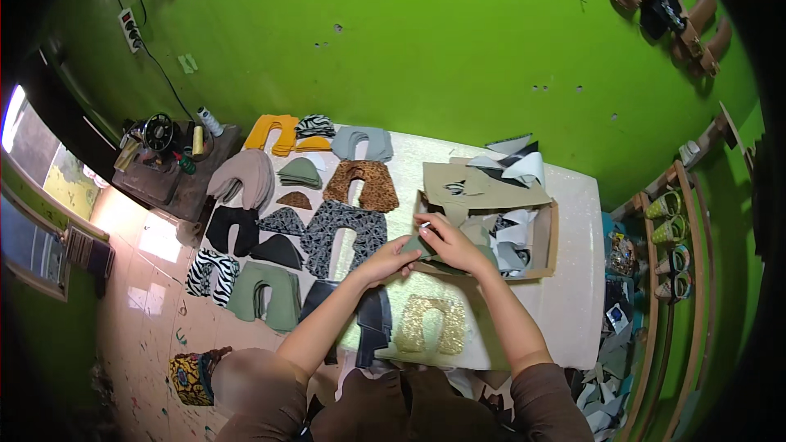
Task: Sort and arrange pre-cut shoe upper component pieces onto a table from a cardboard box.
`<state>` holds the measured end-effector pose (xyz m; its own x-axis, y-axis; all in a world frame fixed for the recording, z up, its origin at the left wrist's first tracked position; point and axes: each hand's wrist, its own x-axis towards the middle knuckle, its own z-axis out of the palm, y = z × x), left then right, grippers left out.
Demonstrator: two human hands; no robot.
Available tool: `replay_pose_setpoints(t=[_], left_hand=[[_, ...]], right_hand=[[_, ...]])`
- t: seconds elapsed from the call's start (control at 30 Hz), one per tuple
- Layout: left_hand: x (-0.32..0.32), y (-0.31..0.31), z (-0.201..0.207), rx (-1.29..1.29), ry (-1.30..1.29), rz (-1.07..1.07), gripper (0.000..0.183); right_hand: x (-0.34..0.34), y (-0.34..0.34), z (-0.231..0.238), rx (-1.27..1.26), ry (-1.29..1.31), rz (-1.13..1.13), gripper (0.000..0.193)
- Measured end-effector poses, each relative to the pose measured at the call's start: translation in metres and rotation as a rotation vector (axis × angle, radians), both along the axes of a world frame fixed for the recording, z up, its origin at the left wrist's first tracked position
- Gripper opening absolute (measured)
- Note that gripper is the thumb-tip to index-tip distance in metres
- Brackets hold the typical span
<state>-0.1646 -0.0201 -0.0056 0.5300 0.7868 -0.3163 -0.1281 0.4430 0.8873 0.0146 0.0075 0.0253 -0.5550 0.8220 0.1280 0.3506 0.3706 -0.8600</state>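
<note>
My left hand is closed on the edge of a small dark green piece of material, in front of an open cardboard box. Close beside it, my right hand has its fingers bent into a pinch over the same piece. A small whitish tip shows at those fingers; what it belongs to is too small to tell. Offcuts in grey, white and green fill the box, and a large beige sheet with cut edges lies across its far side. Near my left forearm lies a grey-patterned stack of U-shaped pieces.
More stacked cut pieces cover the table's left: orange, leopard-print, zebra-print, green. A glittery gold U-shaped piece lies near my body. A sewing machine stands far left; a shoe rack is at right.
</note>
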Motion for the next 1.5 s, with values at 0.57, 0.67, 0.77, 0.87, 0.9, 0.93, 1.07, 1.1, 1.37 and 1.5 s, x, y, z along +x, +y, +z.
replay_pose_setpoints(t=[0.57, 0.67, 0.77, 0.87, 0.9, 0.93, 1.07, 1.1, 1.37, 1.5], left_hand=[[-0.23, 0.109, -0.019, 0.004, 0.228, 0.463, 0.029], [-0.259, 0.136, -0.028, 0.027, 0.209, 0.549, 0.032], [-0.27, 0.16, -0.036, 0.063, 0.225, 0.556, 0.033], [-0.282, 0.176, -0.053, 0.13, 0.245, 0.563, 0.032], [-0.286, 0.178, -0.06, 0.26, 0.38, 0.563, 0.033], [-0.283, 0.181, -0.061, 0.391, 0.507, 0.546, 0.034], [-0.284, 0.18, -0.057, 0.454, 0.821, 0.519, 0.029], [-0.284, 0.177, -0.054, 0.449, 0.823, 0.515, 0.029], [-0.272, 0.159, -0.055, 1.204, 1.201, 0.321, 0.025], [-0.266, 0.147, -0.058, 1.251, 1.351, 0.269, 0.026]], right_hand=[[-0.226, 0.097, -0.048, -0.9, 0.523, -0.3, 0.028], [-0.257, 0.113, -0.057, -0.884, 0.519, -0.376, 0.028], [-0.271, 0.132, -0.073, -0.818, 0.52, -0.41, 0.031], [-0.283, 0.145, -0.074, -0.731, 0.392, -0.392, 0.036], [-0.289, 0.148, -0.078, -0.614, 0.322, -0.388, 0.038], [-0.289, 0.151, -0.083, -0.495, 0.252, -0.398, 0.04], [-0.296, 0.151, -0.084, -0.344, 0.028, -0.437, 0.044], [-0.297, 0.149, -0.078, -0.345, -0.019, -0.435, 0.042], [-0.291, 0.13, -0.089, 0.389, -0.342, -0.219, 0.043], [-0.288, 0.117, -0.091, 0.373, -0.464, -0.173, 0.056]])
